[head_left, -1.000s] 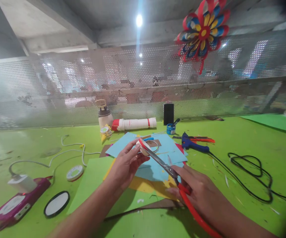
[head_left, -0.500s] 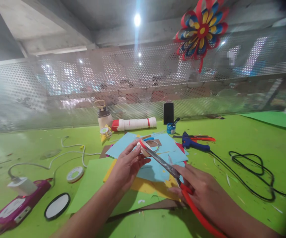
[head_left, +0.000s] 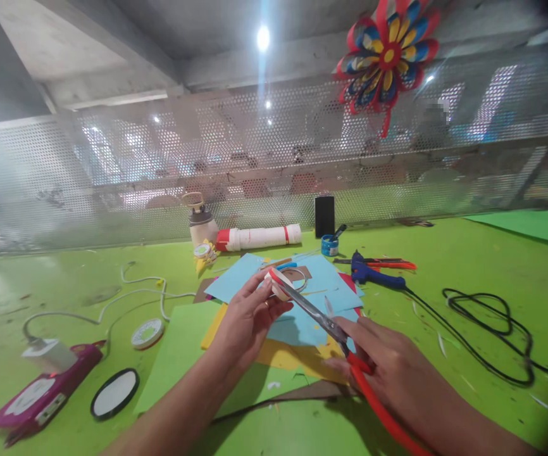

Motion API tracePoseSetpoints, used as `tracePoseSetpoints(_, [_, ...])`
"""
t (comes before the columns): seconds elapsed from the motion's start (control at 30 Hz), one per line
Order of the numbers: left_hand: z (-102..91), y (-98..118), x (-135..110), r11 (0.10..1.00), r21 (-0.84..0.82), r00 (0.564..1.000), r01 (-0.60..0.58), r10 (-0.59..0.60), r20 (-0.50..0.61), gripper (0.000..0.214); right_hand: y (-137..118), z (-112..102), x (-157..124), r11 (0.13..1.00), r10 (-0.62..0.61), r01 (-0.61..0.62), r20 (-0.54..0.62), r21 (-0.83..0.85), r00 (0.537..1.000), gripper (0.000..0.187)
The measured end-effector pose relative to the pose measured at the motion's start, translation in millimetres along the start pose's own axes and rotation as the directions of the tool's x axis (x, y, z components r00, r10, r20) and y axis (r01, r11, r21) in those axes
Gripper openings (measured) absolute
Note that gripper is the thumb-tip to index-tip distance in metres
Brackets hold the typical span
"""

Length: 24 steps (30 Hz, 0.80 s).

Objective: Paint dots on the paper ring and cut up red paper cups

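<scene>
My left hand [head_left: 250, 316] is closed on a small white round piece with a red edge [head_left: 280, 286], held up above the papers. My right hand [head_left: 383, 354] grips a pair of scissors [head_left: 319, 316] with long red handles. Their metal blades reach up and left to touch the round piece; whether they are apart at the tip I cannot tell. Beneath both hands lie light blue paper [head_left: 236, 275], yellow paper [head_left: 278, 354] and green paper [head_left: 179, 342]. Just behind the piece rests a ring-shaped roll [head_left: 302, 272].
A blue glue gun [head_left: 376, 277] with a looped black cord lies right. A purple power strip [head_left: 41, 402], a tape roll [head_left: 147, 333] and a black-rimmed disc [head_left: 114, 394] are left. At the back stand a bottle [head_left: 202, 227], a white tube [head_left: 264, 237] and a blue jar [head_left: 330, 246].
The whole view has shifted slightly, with things on the table appearing a little further right. Both hands keep nearly the same pose, the scissors still against the round piece.
</scene>
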<state>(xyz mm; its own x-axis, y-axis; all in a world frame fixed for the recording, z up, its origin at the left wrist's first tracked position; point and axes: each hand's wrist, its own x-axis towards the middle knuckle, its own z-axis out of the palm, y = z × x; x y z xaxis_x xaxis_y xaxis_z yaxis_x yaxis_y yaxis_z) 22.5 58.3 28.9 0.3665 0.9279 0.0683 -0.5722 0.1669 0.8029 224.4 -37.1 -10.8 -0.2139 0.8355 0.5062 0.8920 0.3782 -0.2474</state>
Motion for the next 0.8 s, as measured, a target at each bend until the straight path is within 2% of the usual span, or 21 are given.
tracePoseSetpoints(0.47, [1.9, -0.8, -0.4, 1.000, 0.003, 1.000, 0.009, -0.009, -0.017, 0.024, -2.3, -1.1, -1.8, 0.999, 0.048, -0.049, 0.055, 0.017, 0.997, 0.039])
tracePoseSetpoints(0.8, [2.5, -1.5, -2.3, 1.000, 0.005, 0.999, 0.020, -0.020, -0.032, 0.027, -3.6, -1.5, -2.4, 1.000, 0.015, -0.015, 0.021, -0.018, 1.000, 0.041])
